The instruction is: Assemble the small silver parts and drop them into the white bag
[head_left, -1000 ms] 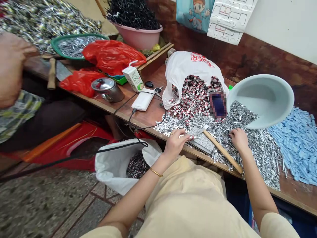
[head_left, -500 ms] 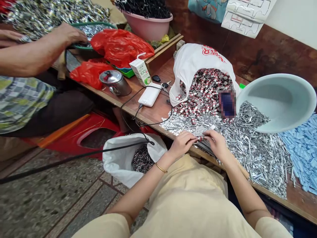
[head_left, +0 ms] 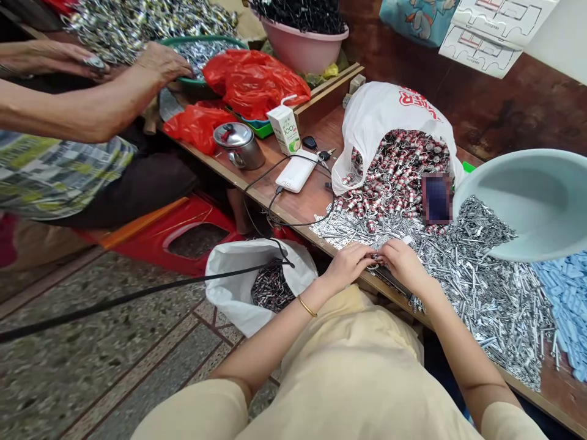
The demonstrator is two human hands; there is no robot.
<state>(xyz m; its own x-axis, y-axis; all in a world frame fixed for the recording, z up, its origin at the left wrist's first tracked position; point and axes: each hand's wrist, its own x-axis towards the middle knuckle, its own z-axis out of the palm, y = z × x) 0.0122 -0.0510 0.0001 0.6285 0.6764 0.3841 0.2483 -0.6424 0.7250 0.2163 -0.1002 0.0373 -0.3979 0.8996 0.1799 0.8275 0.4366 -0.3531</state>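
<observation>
My left hand [head_left: 349,264] and my right hand [head_left: 403,261] meet at the table's front edge. Both are closed, fingertips together around a small red-and-silver cylindrical metal part [head_left: 375,259], mostly covered by the fingers. Just beyond lies a spread of flat silver metal pieces [head_left: 339,229]. Behind it, a white plastic bag [head_left: 380,101] lies on its side, with many red-and-silver parts with wire hooks [head_left: 398,168] spilling out. More thin silver pieces [head_left: 486,299] are heaped to the right of my right hand.
A tilted pale basin [head_left: 550,183] and light blue pieces [head_left: 566,305] are at right. Left stand a power bank [head_left: 296,171] with cable, a drink carton [head_left: 284,129] and a metal cup [head_left: 241,146]. A white sack [head_left: 229,287] stands below. A co-worker's arm [head_left: 92,110] reaches in at far left.
The view has swung left, so things on the table appear farther right. My hands have drawn closer together, covering more of the metal part. The co-worker's other hand shows more, holding something shiny.
</observation>
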